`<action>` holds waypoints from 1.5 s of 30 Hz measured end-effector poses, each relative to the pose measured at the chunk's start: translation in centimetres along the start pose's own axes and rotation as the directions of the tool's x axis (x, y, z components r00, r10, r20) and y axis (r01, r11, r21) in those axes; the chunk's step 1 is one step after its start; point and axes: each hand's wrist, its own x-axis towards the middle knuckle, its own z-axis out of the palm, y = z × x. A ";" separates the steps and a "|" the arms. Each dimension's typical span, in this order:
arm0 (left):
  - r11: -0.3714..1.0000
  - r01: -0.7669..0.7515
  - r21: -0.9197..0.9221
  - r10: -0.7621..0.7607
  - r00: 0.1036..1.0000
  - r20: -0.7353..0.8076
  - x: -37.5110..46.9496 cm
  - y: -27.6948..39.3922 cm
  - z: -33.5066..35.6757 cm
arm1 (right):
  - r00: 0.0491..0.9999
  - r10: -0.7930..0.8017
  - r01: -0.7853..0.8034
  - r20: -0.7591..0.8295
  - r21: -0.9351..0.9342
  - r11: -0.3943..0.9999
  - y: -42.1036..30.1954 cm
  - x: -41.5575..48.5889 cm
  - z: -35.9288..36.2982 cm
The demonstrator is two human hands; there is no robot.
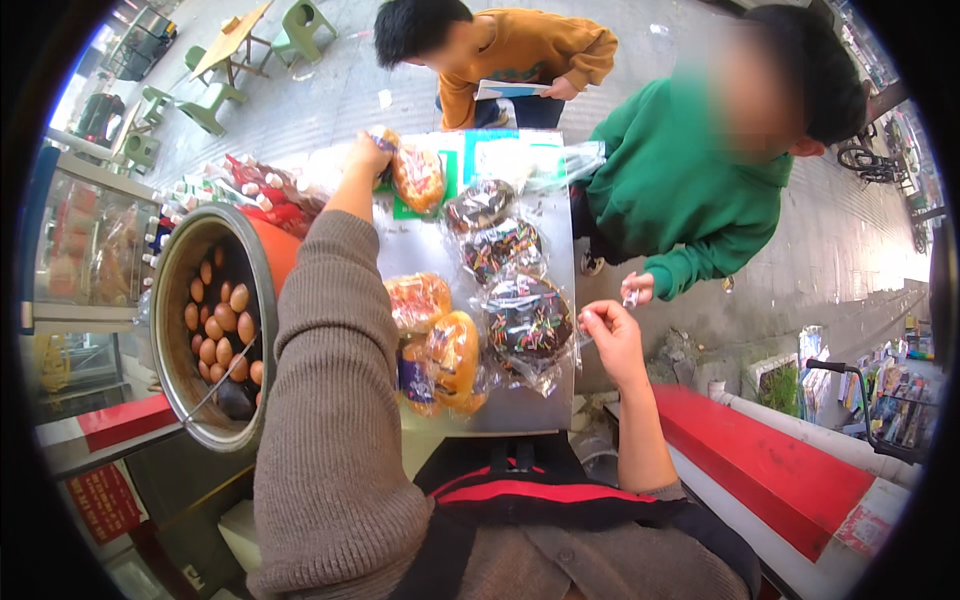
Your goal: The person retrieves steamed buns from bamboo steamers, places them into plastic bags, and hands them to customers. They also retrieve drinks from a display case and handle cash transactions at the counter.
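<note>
My left hand (367, 157) reaches to the far end of a metal table (480, 420), its fingers on a plastic-wrapped bun (385, 140). Beside it lies another wrapped bun with a reddish topping (418, 178). My right hand (616, 341) is at the table's right edge, thumb and fingertips drawn together near the clear wrapper of a chocolate doughnut with coloured sprinkles (529, 319). Whether it pinches the wrapper is unclear. Behind that doughnut lie a second sprinkled one (502, 246) and a chocolate-topped one (480, 206). More wrapped buns (454, 356) lie nearer me.
A deep round pot of brown eggs (225, 322) stands left, a thin metal handle across its rim. Bottles with white caps (266, 187) stand behind it. One person in green (697, 195) and another in orange (540, 45) face the table. A red ledge (757, 465) runs along the right.
</note>
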 end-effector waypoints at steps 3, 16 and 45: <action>0.996 0.091 0.011 -0.091 0.995 -0.028 -0.5 -0.6 -0.1 | 0.998 -0.051 0.049 0.031 0.052 0.997 -0.4 -0.5 -0.5; 0.913 -0.038 0.407 -0.008 0.994 0.109 -5.5 2.0 -1.8 | 0.978 -0.108 0.096 0.181 0.075 0.993 -3.0 -1.0 0.0; -0.054 0.219 -0.974 0.174 0.963 0.207 -29.7 2.2 -2.4 | 0.976 -0.154 0.119 0.156 0.213 0.970 -11.2 15.4 19.4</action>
